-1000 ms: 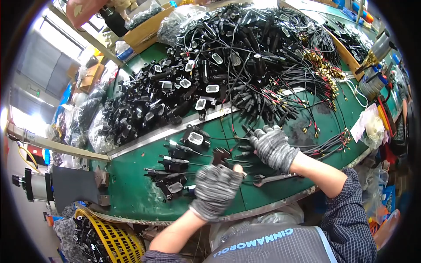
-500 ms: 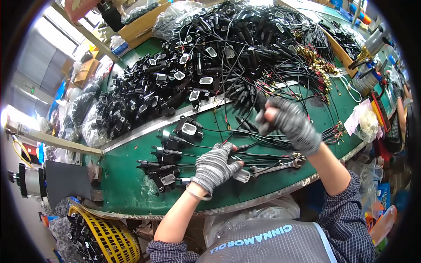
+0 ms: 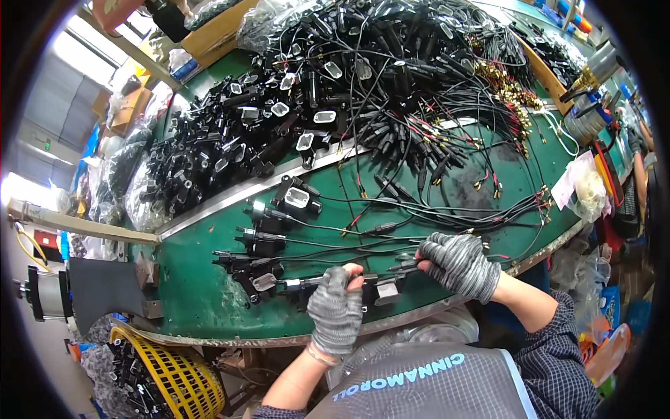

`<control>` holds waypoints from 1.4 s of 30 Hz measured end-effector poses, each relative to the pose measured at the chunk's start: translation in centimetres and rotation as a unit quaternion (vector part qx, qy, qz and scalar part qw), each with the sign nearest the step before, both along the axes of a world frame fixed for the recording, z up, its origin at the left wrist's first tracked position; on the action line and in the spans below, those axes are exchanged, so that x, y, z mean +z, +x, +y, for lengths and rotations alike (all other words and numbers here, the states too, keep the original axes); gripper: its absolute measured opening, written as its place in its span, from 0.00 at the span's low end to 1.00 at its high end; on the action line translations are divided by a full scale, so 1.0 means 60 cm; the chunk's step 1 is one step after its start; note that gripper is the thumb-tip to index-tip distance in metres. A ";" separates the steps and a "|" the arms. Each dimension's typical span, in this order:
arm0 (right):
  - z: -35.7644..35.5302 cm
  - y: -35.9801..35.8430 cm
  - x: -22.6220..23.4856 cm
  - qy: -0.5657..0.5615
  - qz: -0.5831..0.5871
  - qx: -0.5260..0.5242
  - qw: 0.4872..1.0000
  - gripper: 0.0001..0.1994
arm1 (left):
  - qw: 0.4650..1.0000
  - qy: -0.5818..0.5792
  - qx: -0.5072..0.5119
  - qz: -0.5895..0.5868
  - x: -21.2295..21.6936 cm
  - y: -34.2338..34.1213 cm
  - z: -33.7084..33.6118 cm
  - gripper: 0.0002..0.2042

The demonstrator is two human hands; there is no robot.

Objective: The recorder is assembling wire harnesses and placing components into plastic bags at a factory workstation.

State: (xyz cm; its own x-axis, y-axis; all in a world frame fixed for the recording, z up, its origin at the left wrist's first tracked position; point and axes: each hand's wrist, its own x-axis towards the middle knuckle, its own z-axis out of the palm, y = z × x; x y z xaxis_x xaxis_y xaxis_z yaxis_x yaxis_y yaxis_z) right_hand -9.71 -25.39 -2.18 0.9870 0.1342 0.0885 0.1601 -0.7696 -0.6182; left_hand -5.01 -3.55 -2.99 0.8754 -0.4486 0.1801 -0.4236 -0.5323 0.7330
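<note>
Left hand [image 3: 336, 307] in a grey knit fingerless glove closed around a black connector housing [image 3: 380, 288] at the near edge of the green table [image 3: 202, 293]. Right hand [image 3: 457, 264], gloved alike, just beside it, fingers curled on the black cable [image 3: 405, 267] entering that housing. Row of similar black housings [image 3: 262, 241] to the left along the near edge. Heaped cables [image 3: 405, 77] and parts toward the far edge. Yellow basket [image 3: 174, 373] below the table's near left corner.
</note>
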 end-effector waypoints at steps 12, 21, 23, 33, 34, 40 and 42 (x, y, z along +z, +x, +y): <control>0.052 0.015 -0.007 -0.072 -0.059 0.119 0.989 0.07 | 0.989 0.003 -0.027 -0.143 -0.006 -0.017 0.035 0.11; 0.054 0.035 -0.011 -0.119 -0.054 0.160 0.979 0.12 | 0.968 0.135 -0.135 -0.161 -0.002 0.004 0.024 0.13; 0.054 0.042 -0.006 -0.137 -0.047 0.179 0.973 0.13 | 0.962 0.138 -0.139 -0.190 -0.004 0.005 0.020 0.13; 0.066 0.042 -0.020 -0.095 -0.201 0.111 0.969 0.11 | 0.995 0.040 -0.088 -0.014 0.010 0.014 0.019 0.08; 0.066 0.041 -0.021 -0.109 -0.222 0.113 0.962 0.11 | 0.994 0.046 -0.095 -0.007 0.016 0.014 0.018 0.08; 0.075 0.035 -0.013 -0.101 -0.242 0.076 0.962 0.10 | 0.986 0.089 -0.119 -0.072 -0.004 0.014 0.020 0.08; 0.075 0.037 -0.019 -0.106 -0.231 0.085 0.963 0.10 | 0.985 0.108 -0.115 -0.067 -0.002 0.012 0.020 0.10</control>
